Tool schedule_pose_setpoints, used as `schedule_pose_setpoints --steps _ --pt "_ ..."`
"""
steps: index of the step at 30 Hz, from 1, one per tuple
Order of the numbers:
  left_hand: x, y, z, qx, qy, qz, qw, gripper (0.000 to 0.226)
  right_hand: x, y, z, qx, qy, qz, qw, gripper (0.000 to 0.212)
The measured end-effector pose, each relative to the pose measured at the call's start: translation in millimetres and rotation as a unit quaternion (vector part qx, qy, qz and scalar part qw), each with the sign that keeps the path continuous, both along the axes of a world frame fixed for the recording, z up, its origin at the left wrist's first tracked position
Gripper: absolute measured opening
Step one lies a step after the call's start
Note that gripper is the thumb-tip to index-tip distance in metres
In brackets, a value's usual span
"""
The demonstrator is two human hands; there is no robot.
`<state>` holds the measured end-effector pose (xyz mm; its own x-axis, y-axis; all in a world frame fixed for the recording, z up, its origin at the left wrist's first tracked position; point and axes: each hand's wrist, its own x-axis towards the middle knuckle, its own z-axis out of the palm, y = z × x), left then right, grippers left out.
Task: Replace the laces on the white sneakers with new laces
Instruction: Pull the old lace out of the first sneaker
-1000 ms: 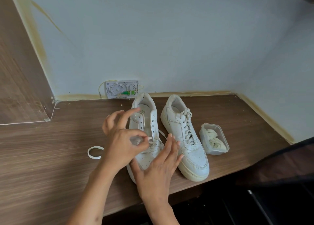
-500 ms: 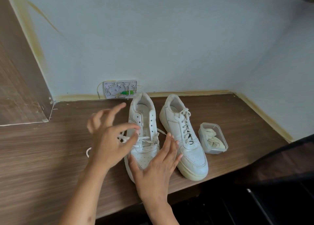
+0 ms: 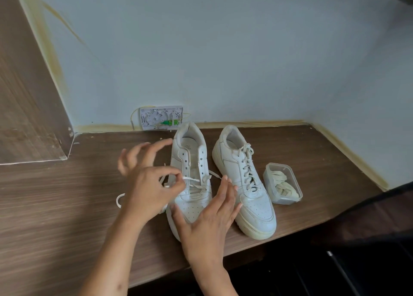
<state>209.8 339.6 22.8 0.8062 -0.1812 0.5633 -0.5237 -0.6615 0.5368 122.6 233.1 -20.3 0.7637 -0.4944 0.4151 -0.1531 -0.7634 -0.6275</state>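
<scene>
Two white sneakers stand side by side on the wooden table, toes toward me. The left sneaker has most eyelets bare, with a white lace crossing only its lowest rows. My left hand pinches that lace between thumb and forefinger at the shoe's left side. With straight fingers, my right hand presses on this shoe's toe. The right sneaker is fully laced. A loop of the lace lies on the table left of my left hand.
A small clear plastic box holding folded cream laces sits right of the right sneaker. A wall socket plate with a green part is behind the shoes. Walls close the back and right; a wooden panel rises at the left.
My left hand swung out to the left with the lace, then came back to the shoe's left eyelets and pinches the lace there. My right hand has stayed on the toe.
</scene>
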Motion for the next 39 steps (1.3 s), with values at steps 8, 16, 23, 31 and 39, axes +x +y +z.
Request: schedule_pose_setpoints --steps 8,16,23,31,39 --pt "12.5 31.0 -2.6 -0.147 0.108 0.233 0.955 0.021 0.2 -0.7 0.4 -0.004 0.002 0.005 1.000 0.114" --pt "3.2 0.8 -6.6 0.040 0.009 0.018 0.999 0.017 2.0 1.1 -1.6 0.000 -0.006 -0.001 1.000 0.111" --pt "-4.2 -17.8 -11.8 0.095 -0.040 -0.019 0.994 0.006 1.6 2.0 -1.0 0.006 -0.005 0.007 1.000 0.113" --pt "4.7 5.5 -6.8 -0.142 0.000 0.230 0.963 0.010 1.9 1.2 0.4 -0.002 -0.003 0.004 1.000 0.115" --pt "3.6 -3.7 -8.9 -0.015 -0.005 0.050 0.999 0.025 1.4 1.8 0.5 0.004 -0.003 0.003 1.000 0.113"
